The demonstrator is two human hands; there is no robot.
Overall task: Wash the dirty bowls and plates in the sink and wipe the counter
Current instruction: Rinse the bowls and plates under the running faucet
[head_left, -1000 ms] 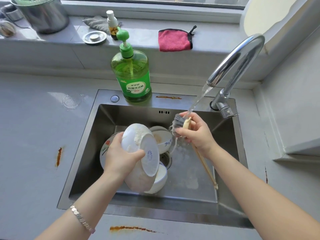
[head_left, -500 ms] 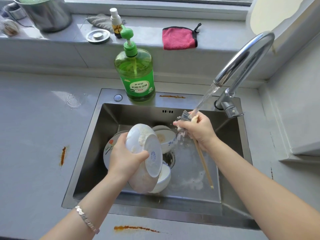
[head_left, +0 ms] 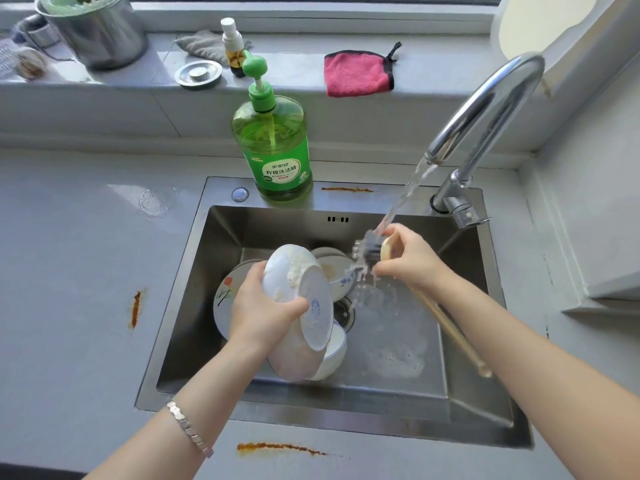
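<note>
Holding a white bowl (head_left: 294,271) tipped on its side over the sink (head_left: 242,237), the left hand (head_left: 263,306) is curling its fingers and thumb round it. A bit farther right, the right hand (head_left: 412,261) is gripping a brush (head_left: 369,249) tightly under water (head_left: 408,188) running from the tap (head_left: 485,109). A plate (head_left: 225,296) is lying below. A green soap bottle (head_left: 273,150) is standing at the far edge.
</note>
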